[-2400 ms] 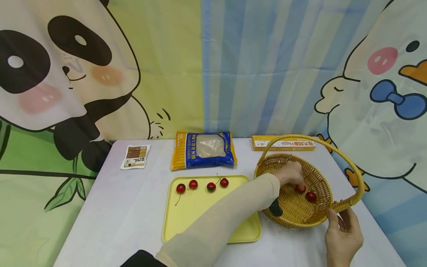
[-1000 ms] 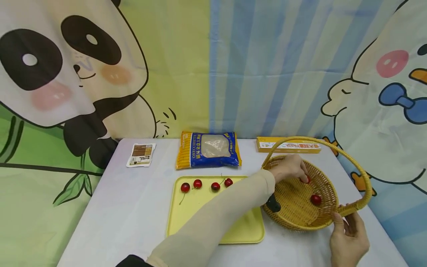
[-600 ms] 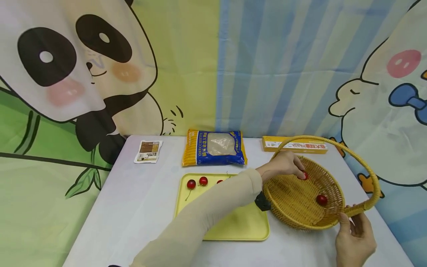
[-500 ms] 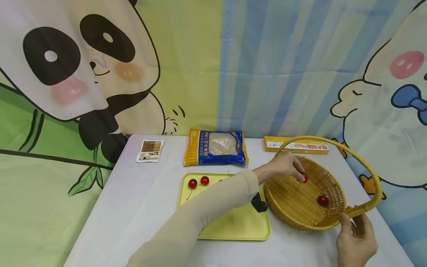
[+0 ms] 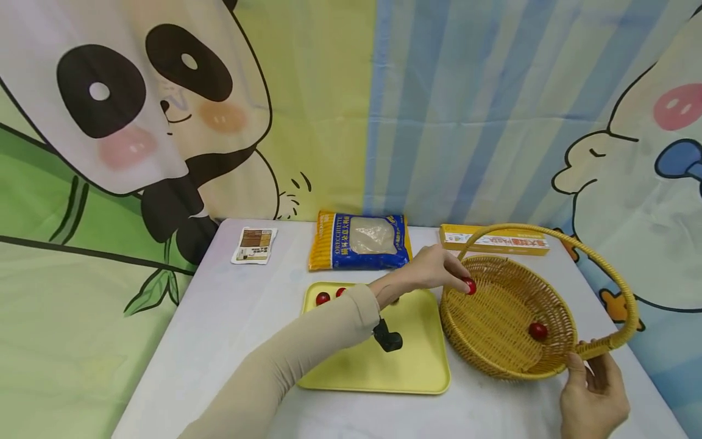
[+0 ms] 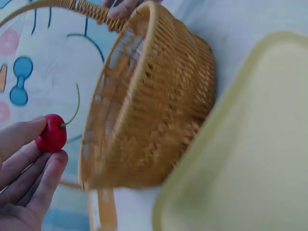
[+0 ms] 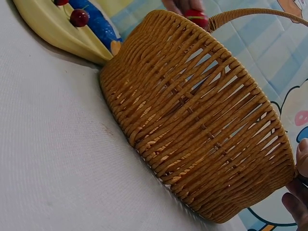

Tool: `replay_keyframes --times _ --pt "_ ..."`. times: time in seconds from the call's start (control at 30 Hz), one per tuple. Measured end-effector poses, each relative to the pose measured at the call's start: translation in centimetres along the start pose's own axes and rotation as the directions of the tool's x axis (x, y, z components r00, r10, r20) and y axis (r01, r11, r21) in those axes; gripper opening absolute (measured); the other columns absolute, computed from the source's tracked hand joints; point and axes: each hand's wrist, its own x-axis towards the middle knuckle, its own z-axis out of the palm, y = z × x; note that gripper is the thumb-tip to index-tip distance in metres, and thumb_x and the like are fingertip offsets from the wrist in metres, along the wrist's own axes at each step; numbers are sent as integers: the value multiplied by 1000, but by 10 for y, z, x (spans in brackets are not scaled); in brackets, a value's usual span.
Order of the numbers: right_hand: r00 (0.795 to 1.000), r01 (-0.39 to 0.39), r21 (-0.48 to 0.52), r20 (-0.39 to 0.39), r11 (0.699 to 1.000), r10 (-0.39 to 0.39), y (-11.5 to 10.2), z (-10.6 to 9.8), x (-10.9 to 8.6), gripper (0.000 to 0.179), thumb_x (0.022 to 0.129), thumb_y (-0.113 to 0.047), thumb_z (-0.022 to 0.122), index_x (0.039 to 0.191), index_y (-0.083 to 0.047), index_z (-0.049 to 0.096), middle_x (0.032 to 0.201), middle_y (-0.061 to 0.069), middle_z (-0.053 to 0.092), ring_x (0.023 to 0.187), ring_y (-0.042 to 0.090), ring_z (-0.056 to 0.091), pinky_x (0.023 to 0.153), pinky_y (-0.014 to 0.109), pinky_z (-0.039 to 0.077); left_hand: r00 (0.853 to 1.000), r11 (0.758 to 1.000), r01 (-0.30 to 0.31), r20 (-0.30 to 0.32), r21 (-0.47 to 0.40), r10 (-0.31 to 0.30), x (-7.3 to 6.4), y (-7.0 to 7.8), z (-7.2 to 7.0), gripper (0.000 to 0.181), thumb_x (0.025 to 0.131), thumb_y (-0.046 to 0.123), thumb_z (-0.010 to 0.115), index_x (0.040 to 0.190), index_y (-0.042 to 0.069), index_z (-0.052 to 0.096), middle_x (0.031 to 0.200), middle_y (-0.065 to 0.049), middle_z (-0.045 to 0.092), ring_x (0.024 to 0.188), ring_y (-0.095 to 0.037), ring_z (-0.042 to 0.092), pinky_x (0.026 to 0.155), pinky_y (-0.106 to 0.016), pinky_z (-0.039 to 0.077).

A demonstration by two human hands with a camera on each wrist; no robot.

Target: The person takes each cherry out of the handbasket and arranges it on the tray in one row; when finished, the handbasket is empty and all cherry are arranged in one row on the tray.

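My left hand pinches a red cherry between thumb and fingertips, at the left part of the wicker basket's rim. In the left wrist view the held cherry shows its green stem. A second cherry lies inside the wicker basket, towards its right wall. My right hand grips the basket's rim where the arched handle joins it. On the yellow tray some cherries sit along the back edge, partly hidden by my left sleeve.
Behind the tray lies a blue and yellow pasta bag. A yellow box is at the back right, beyond the basket. A small white and brown packet lies at the back left. A printed curtain stands behind the white table.
My left hand lifted the cherry from the basket floor and moved left to the rim with it. The other cherry stays inside. My right hand keeps its grip. The head view has shifted left.
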Motion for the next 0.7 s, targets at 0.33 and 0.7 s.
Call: replay_keyframes --times 0.33,0.7 --pt "1000 -23 -3 -13 1000 23 -1 0 1 46 101 -23 66 147 -28 61 142 -6 65 125 -4 59 110 17 46 999 999 35 -12 -23 -35 -22 -48 -28 22 87 21 87 108 16 84 98 7 81 89 -3 72 80 -21 58" --pt "1000 -11 19 -9 1000 11 -1 1 1 46 100 -20 67 146 -25 62 140 -5 67 123 -3 60 107 15 48 989 989 146 18 25 -146 -30 -84 -39 19 86 21 89 104 16 84 97 6 81 92 -6 72 86 -23 58"
